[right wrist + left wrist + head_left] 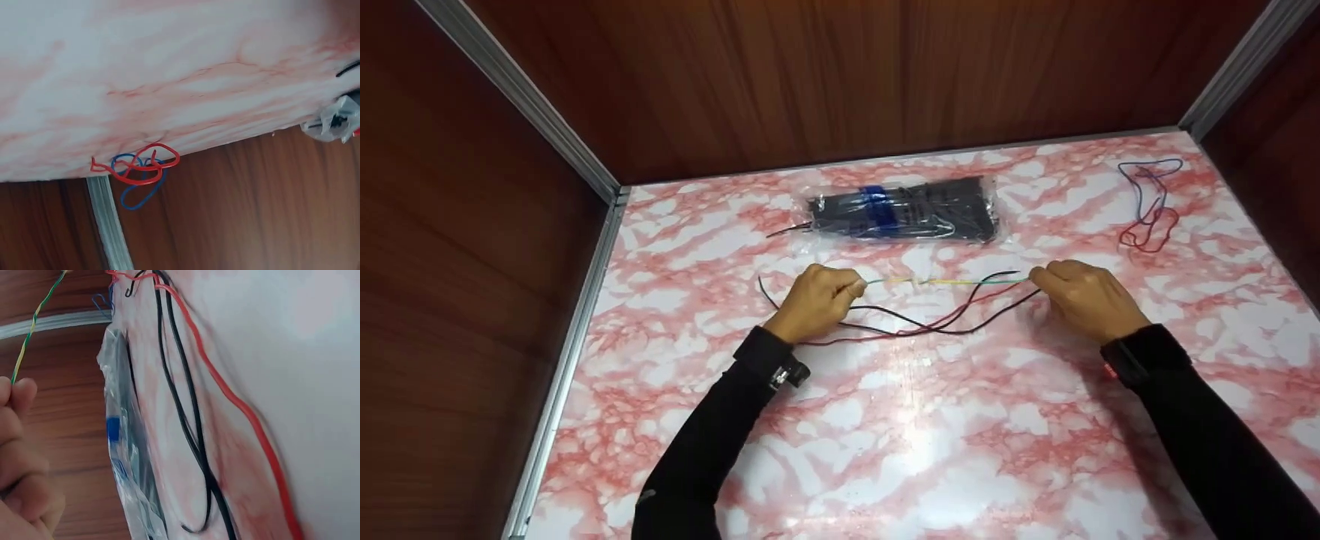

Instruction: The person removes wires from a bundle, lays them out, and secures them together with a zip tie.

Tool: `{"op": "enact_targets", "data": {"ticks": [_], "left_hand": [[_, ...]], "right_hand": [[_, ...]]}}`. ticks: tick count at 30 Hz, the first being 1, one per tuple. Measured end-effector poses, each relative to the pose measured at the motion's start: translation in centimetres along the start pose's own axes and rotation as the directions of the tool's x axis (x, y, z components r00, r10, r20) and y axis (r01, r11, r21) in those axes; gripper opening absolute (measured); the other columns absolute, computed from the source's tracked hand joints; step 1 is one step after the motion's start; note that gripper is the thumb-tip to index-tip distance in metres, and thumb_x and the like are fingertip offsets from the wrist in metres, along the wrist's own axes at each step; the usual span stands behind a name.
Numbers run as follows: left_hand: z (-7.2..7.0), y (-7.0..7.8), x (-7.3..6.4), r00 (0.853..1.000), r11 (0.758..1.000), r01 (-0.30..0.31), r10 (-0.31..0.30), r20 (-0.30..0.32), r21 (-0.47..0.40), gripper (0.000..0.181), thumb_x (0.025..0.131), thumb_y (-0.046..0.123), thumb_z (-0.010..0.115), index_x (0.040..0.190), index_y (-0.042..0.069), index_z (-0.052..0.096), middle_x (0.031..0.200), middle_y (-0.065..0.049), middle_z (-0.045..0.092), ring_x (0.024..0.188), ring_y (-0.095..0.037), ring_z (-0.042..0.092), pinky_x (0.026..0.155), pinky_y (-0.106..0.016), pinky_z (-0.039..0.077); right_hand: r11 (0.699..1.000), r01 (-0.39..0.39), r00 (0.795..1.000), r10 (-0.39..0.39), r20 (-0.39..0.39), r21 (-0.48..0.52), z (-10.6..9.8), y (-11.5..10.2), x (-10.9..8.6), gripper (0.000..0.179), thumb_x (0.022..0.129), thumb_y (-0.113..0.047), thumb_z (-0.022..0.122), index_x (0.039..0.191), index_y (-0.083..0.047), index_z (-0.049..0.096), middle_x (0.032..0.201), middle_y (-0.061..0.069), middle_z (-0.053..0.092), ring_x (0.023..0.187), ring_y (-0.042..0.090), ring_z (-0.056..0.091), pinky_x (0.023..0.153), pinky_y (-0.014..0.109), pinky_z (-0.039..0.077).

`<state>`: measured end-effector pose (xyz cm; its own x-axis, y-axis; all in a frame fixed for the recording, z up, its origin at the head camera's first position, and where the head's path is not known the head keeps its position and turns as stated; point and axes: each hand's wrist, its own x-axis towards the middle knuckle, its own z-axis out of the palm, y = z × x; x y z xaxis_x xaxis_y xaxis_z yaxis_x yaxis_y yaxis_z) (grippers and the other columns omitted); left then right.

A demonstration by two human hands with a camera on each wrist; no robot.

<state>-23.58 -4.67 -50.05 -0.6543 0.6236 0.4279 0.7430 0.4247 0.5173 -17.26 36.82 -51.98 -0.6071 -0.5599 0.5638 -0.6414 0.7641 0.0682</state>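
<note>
Between both hands a thin green-and-yellow wire (952,282) is stretched nearly straight. My left hand (817,300) pinches its left end between thumb and forefinger. At the other end my right hand (1084,296) pinches it with curled fingers. Seen from the left wrist, the green-and-yellow wire (31,334) has striped colouring and rises from the fingertips of the left hand (22,455). Black wires (166,365) and a red wire (247,410) lie loosely crossed on the table; in the head view, parts of them pass behind the hands. The right wrist view does not show the hand.
A clear plastic bag of black strips (919,214) with a blue band lies behind the hands. At the back right are a blue wire (1140,199) and a red wire (1155,238), loosely coiled. Wood-grain walls (885,82) with metal edging enclose the marbled table (915,450).
</note>
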Motion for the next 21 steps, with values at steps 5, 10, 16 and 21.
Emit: {"op": "enact_targets", "data": {"ticks": [5, 10, 16, 21], "left_hand": [[-0.9, 0.8, -0.6, 0.986, 0.959, -0.147, 0.163, 0.047, -0.242, 0.027, 0.096, 0.013, 0.058, 0.070, 0.011, 0.063, 0.055, 0.002, 0.043, 0.051, -0.001, 0.032, 0.051, -0.018, 0.029], [-1.4, 0.5, -1.3, 0.993, 0.948, -0.088, 0.109, 0.051, -0.306, 0.021, 0.097, 0.015, 0.058, 0.081, 0.013, 0.070, 0.058, 0.003, 0.045, 0.051, -0.003, 0.033, 0.051, -0.019, 0.029], [-2.0, -0.7, -2.4, 0.987, 0.986, 0.053, -0.028, 0.159, -0.156, 0.018, 0.099, 0.015, 0.056, 0.104, 0.013, 0.073, 0.072, 0.000, 0.068, 0.062, -0.005, 0.058, 0.060, -0.021, 0.048], [-2.2, -0.3, -3.1, 0.964, 0.991, -0.131, 0.127, 0.234, -0.002, 0.018, 0.094, 0.008, 0.061, 0.102, 0.009, 0.077, 0.083, 0.000, 0.067, 0.079, -0.010, 0.061, 0.076, -0.024, 0.051]], "right_hand": [[0.996, 0.080, 0.996, -0.081, -0.039, -0.044, -0.3, 0.7, 0.6, 0.027, 0.093, -0.002, 0.038, 0.096, -0.004, 0.064, 0.073, 0.007, 0.055, 0.064, 0.026, 0.058, 0.052, 0.037, 0.048], [0.997, 0.062, 0.997, -0.064, -0.044, -0.034, -0.1, 0.6, 0.9, 0.019, 0.084, -0.005, 0.052, 0.098, -0.003, 0.065, 0.076, 0.008, 0.058, 0.065, 0.027, 0.060, 0.054, 0.040, 0.051], [0.999, 0.022, 1.000, -0.022, -0.001, 0.043, 0.8, -1.3, -0.3, 0.027, 0.079, -0.001, 0.060, 0.105, -0.003, 0.068, 0.081, 0.008, 0.060, 0.070, 0.021, 0.060, 0.058, 0.036, 0.052], [0.998, 0.024, 1.000, -0.024, 0.002, 0.051, 0.9, -1.9, -1.1, 0.022, 0.083, -0.003, 0.054, 0.098, -0.006, 0.069, 0.079, 0.005, 0.057, 0.069, 0.016, 0.058, 0.058, 0.033, 0.050]]}}
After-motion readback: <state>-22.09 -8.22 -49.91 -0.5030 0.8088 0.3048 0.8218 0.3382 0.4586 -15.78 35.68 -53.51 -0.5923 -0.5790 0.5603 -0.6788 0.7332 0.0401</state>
